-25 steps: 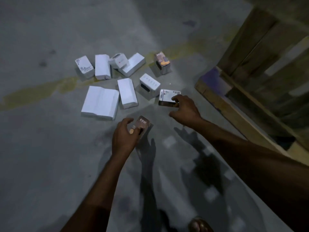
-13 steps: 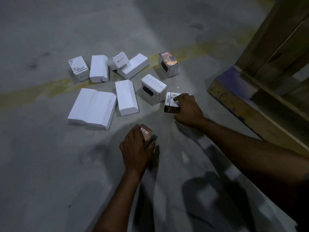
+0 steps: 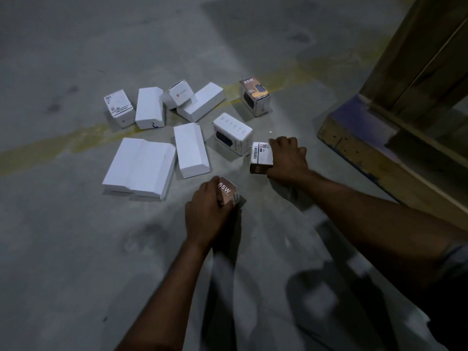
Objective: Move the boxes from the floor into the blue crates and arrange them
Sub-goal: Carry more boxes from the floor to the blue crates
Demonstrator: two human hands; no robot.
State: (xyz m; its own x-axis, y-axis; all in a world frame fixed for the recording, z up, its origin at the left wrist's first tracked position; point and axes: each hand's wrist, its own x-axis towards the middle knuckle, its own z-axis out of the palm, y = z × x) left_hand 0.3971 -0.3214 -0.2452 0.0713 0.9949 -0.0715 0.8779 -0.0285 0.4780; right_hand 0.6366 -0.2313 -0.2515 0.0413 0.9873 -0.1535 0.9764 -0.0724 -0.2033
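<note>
Two small boxes are gripped at once, one in each hand, presumably so that a pair can be carried to the crates in a single trip. The copper 65W box is clasped from above by the left hand. Its fingers are curled round the near and left sides, so only the printed top and far corner show beyond the knuckles. The white Portronics box is taken from its right side by the right hand. There the fingers are clamped over the far edge, the thumb apparently at the dark near end, and most of the box lies left of them. Whether either box is clear of the concrete floor cannot be told. The other boxes are left scattered on the floor beyond the hands, across a yellow line. No blue crate is in view. A wooden pallet is seen at the right.
</note>
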